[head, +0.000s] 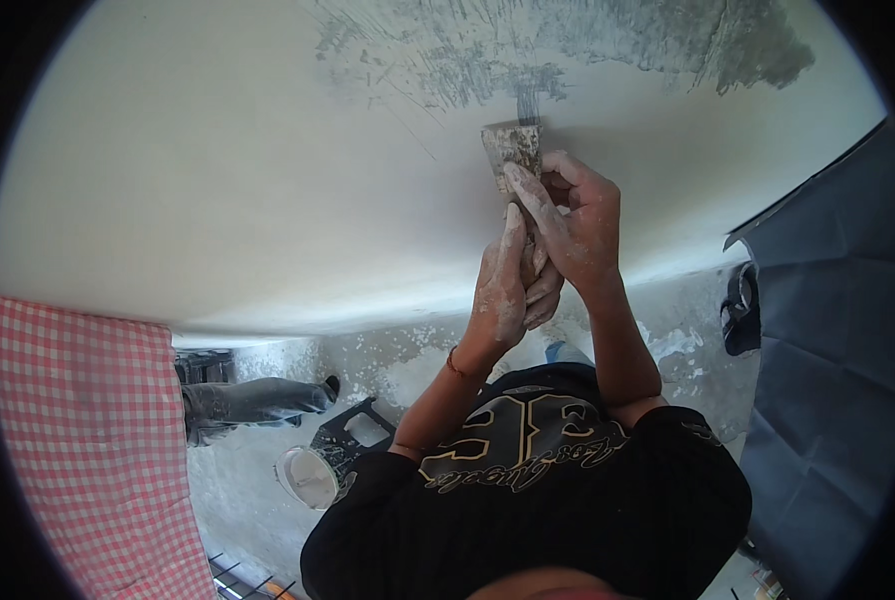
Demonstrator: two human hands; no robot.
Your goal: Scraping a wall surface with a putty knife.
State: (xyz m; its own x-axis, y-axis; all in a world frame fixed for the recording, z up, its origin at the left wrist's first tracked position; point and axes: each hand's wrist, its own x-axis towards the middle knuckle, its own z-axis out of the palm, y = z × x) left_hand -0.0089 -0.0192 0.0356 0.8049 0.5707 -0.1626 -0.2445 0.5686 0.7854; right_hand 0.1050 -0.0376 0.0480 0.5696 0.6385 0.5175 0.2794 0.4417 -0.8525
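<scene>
A putty knife [518, 142], its blade crusted with dried compound, is held up against the wall [327, 202]. My left hand [503, 289] is wrapped around its handle. At the base of the blade, my right hand [586, 225] grips the same tool, one digit lying along the blade face and other fingers beside its edge. White powder coats both hands. Just beyond the blade edge, a narrow grey strip runs up to a large scraped grey patch [485, 67], streaked with scratches. The rest of the wall surface is pale and smooth.
A bucket of whitish material [308, 476] stands at lower left beside a black plastic stool [357, 427]. Someone's trousered leg [260, 401] shows near a red checkered cloth [94, 435]. Dark sheeting [830, 360] hangs at right. White spatters mark the concrete floor [245, 517].
</scene>
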